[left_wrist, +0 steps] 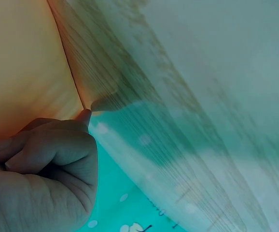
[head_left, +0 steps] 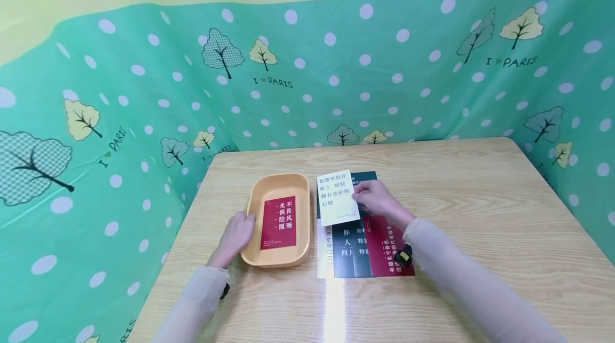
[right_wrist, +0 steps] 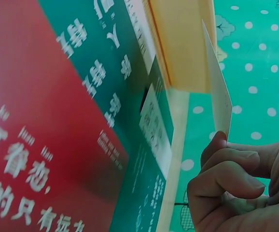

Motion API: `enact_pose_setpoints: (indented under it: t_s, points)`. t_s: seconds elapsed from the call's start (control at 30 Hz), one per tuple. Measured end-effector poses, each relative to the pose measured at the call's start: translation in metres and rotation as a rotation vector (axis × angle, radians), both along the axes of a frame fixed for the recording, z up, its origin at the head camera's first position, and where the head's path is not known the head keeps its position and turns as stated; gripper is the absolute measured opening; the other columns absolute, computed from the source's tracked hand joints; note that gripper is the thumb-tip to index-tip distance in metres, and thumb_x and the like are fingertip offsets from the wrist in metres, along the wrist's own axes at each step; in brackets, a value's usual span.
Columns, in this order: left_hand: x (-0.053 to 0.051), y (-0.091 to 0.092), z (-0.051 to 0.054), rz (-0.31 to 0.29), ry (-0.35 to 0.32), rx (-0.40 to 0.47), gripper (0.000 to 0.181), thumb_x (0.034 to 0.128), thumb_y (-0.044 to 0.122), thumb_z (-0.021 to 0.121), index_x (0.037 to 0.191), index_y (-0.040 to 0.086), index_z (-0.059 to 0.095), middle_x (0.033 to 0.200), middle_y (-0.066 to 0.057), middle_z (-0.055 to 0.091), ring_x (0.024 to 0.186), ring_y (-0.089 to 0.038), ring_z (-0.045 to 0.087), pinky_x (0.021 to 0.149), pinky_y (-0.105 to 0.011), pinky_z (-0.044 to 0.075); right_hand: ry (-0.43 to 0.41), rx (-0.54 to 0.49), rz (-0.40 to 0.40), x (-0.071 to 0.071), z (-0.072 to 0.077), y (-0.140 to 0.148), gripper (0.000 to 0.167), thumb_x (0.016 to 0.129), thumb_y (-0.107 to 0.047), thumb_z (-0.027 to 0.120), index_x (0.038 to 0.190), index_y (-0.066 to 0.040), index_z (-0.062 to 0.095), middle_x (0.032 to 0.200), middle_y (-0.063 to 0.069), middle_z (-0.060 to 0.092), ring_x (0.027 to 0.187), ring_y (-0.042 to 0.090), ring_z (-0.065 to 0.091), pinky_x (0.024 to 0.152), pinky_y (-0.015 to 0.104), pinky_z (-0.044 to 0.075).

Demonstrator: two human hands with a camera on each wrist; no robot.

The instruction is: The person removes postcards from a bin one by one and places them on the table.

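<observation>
My left hand grips the left rim of a peach-orange plastic tray. Inside the tray lies a red card with white Chinese characters. Between thumb and fingers, my right hand pinches the right edge of a white card printed with dark characters. In the right wrist view that white card is seen nearly edge-on, raised clear of the sheets. Beneath it are overlapping dark green sheets, a larger red sheet and a pale sheet, partly covered.
Everything stands on a light wood-grain table. A green dotted curtain with tree prints encloses its back and sides. The tray is just left of the sheets, with a narrow gap between. Glare brightens the table's front.
</observation>
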State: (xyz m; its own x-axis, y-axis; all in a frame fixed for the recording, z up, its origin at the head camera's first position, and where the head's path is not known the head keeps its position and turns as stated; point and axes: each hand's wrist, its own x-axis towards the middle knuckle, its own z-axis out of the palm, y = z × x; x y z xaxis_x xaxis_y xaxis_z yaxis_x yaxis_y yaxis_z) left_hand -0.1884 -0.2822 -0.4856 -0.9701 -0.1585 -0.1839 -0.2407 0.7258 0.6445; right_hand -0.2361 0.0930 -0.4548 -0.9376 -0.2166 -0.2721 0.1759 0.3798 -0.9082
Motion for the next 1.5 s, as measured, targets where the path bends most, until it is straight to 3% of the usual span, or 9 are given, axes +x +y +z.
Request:
enact_pose_setpoints:
  t_s: [0.5,0.77,0.93,1.17,1.5]
  points:
    - [0.001,-0.002,0.0,0.007,-0.001,0.014,0.044,0.1083,0.026,0.035,0.114,-0.008,0.062,0.086,-0.017,0.063,0.072,-0.024,0.065,0.06,-0.036,0.057,-0.001,0.095,-0.06,-0.012,-0.015,0.03,0.035,0.107,-0.018,0.06,0.134,0.003,0.062,0.104,0.014,0.065,0.078,0.021,0.055,0.069,0.031,0.048]
    - [-0.001,-0.002,-0.002,0.013,-0.008,0.008,0.045,0.1076,0.028,0.035,0.114,-0.007,0.063,0.084,-0.016,0.063,0.068,-0.023,0.064,0.057,-0.035,0.056,-0.019,0.069,-0.081,-0.013,-0.017,0.046,0.041,0.108,-0.013,0.056,0.142,0.01,0.054,0.122,0.021,0.061,0.086,0.024,0.055,0.076,0.036,0.052]
    - [-0.001,-0.001,-0.001,0.013,-0.014,0.004,0.043,0.1073,0.027,0.035,0.113,-0.007,0.062,0.084,-0.016,0.061,0.067,-0.024,0.063,0.056,-0.035,0.055,-0.023,0.071,-0.077,-0.017,-0.02,0.054,0.04,0.109,-0.012,0.053,0.142,0.011,0.053,0.124,0.023,0.06,0.096,0.025,0.058,0.078,0.035,0.056]
    - [-0.001,0.0,0.0,0.012,-0.012,-0.004,0.042,0.1076,0.026,0.035,0.11,-0.007,0.061,0.083,-0.016,0.06,0.068,-0.024,0.062,0.056,-0.034,0.053,0.013,0.107,-0.074,-0.024,-0.025,0.067,0.042,0.109,-0.012,0.051,0.141,0.014,0.053,0.13,0.028,0.06,0.103,0.03,0.059,0.082,0.036,0.053]
    - [0.0,-0.001,-0.001,0.014,-0.011,0.0,0.04,0.1075,0.026,0.036,0.107,-0.005,0.061,0.082,-0.015,0.059,0.067,-0.024,0.061,0.056,-0.034,0.053,0.0,0.141,-0.065,-0.029,-0.032,0.082,0.041,0.109,-0.012,0.052,0.14,0.014,0.053,0.125,0.025,0.061,0.097,0.026,0.057,0.077,0.033,0.05]
